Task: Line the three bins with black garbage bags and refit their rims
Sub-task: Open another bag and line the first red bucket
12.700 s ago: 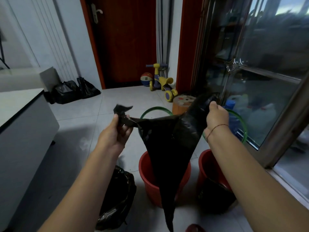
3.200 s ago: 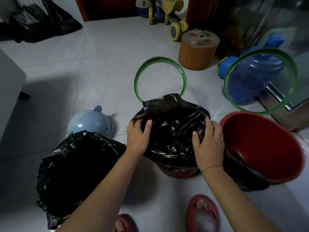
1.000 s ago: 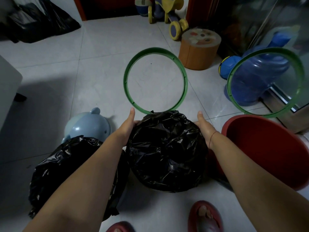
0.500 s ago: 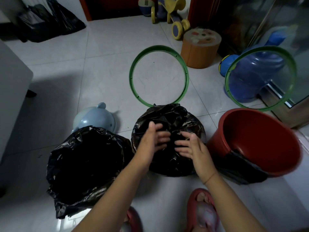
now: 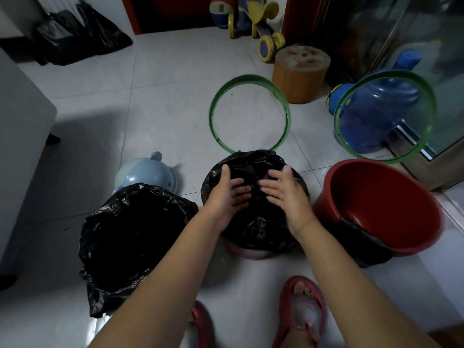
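The middle bin [image 5: 253, 251] stands on the floor between the other two, its bag [image 5: 253, 222] draped over the mouth. Both hands, left [image 5: 227, 194] and right [image 5: 285, 192], press in flat, fingers spread, gripping nothing. Pushing hard could tear the film or drag its edge inside. No writing is legible.
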The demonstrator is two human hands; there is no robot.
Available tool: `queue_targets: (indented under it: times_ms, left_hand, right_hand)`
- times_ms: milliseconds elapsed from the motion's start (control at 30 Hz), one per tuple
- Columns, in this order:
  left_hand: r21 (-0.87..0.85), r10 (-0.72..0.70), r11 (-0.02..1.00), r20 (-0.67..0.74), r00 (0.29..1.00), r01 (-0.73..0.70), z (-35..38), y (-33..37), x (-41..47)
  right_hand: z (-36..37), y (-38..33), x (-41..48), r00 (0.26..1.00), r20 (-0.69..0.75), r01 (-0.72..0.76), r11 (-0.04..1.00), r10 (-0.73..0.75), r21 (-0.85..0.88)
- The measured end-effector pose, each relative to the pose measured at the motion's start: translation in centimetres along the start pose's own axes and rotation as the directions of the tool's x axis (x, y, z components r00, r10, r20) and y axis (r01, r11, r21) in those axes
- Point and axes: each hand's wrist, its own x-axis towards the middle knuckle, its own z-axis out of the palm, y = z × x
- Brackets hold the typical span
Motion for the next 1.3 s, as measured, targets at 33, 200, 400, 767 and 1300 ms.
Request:
queue_targets:
  times_ms: [33, 200, 400, 767, 1300]
  left_hand:
    - [-0.01, -0.025, 1.0, 0.014, 1.0, 0.025, 0.6, -0.2, 0.7]
    - [0.039, -0.05, 0.998, -0.016, 0.999, 0.05, 0.6, -1.9, 2.9]
    - [0.245, -0.012, 0.969, -0.078, 0.997, 0.031, -1.7, -3.1, 4.6]
    - [0.288, -0.155, 0.949, 0.075, 0.985, 0.127, -0.5, -2.2, 5.0]
    - [0.174, -0.144, 0.978, 0.157, 0.977, 0.116, -0.2, -1.7, 5.9]
  right_hand:
    - [0.8, 0.1, 1.2, 0.992, 0.08, -0.099, 0.993, 0.094, 0.057]
    - [2.0, 3.0, 5.1, 0.932, 0.125, -0.338, 0.94, 0.341, -0.042]
    - [0.1, 4.9, 6.8, 0.927, 0.011, -0.367, 0.914, 0.374, -0.17]
    - [0.9, 5.2, 5.4, 0.936, 0.121, -0.293, 0.921, 0.331, -0.257]
    - [0.8, 4.9, 8.3, 0.938, 0.096, -0.274, 0.882, 0.333, -0.384]
